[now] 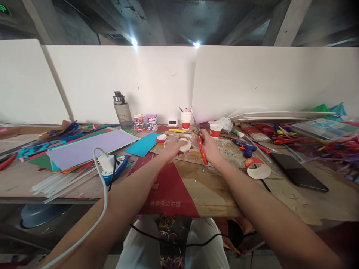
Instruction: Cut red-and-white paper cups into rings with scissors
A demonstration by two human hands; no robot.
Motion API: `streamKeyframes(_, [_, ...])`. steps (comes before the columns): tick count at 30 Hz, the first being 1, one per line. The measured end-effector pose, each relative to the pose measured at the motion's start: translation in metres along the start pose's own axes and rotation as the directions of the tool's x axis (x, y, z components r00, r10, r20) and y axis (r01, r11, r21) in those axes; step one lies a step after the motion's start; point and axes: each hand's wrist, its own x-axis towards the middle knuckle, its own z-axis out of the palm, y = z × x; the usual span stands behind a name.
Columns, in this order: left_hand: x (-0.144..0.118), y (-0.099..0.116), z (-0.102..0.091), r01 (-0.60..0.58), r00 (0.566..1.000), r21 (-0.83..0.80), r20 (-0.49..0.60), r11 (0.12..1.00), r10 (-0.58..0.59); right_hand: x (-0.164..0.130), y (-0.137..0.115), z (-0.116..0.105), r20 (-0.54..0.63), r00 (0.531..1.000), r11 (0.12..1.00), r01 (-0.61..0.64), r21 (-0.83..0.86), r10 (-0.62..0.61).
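My left hand (174, 146) has its fingers closed around a small pale round piece (185, 145) that looks like a ring cut from a paper cup. Beside it, my right hand (209, 146) grips a pair of scissors (201, 149) with red-orange handles; the blades point up and away from me. Some of the right fingertips are hidden close to the round piece. Just left of my left hand lies a short red-and-white cup ring (161, 138). A yellow-handled cutter (178, 130) rests behind my hands, and a red-and-white paper cup (215, 130) stands behind my right hand.
A stack of cups with pens (185, 120), a small clock (172, 122) and a bottle (122, 112) line the back. Coloured paper (92, 146) and a power strip (115, 169) lie left. Rightward are a blue glue gun (247, 148), a cut cup (259, 169) and a phone (298, 172).
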Motion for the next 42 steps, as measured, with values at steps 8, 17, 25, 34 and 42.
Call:
streamKeyframes(8, [-0.004,-0.007,0.009,0.065,0.994,0.038,0.087,0.997,-0.068,-0.001,0.001,-0.001,0.047,0.998,0.999,-0.030,-0.040,0.031])
streamKeyframes(17, [-0.006,-0.003,0.016,-0.078,0.997,0.114,0.030,0.990,0.075,0.002,-0.003,-0.009,-0.012,0.995,0.995,-0.095,-0.037,0.094])
streamKeyframes(25, [-0.001,0.000,0.010,-0.122,0.974,0.020,-0.188,0.992,0.124,0.002,0.001,-0.006,-0.018,1.000,0.999,0.001,-0.044,-0.002])
streamKeyframes(34, [0.006,0.020,-0.010,-0.311,0.950,-0.303,-0.110,0.901,0.291,-0.001,0.005,-0.001,0.052,0.997,0.916,0.074,-0.395,-0.058])
streamKeyframes(42, [0.007,0.018,-0.015,-0.336,0.933,-0.269,0.034,0.902,0.358,-0.001,0.007,-0.003,0.068,0.993,0.833,0.121,-0.539,-0.101])
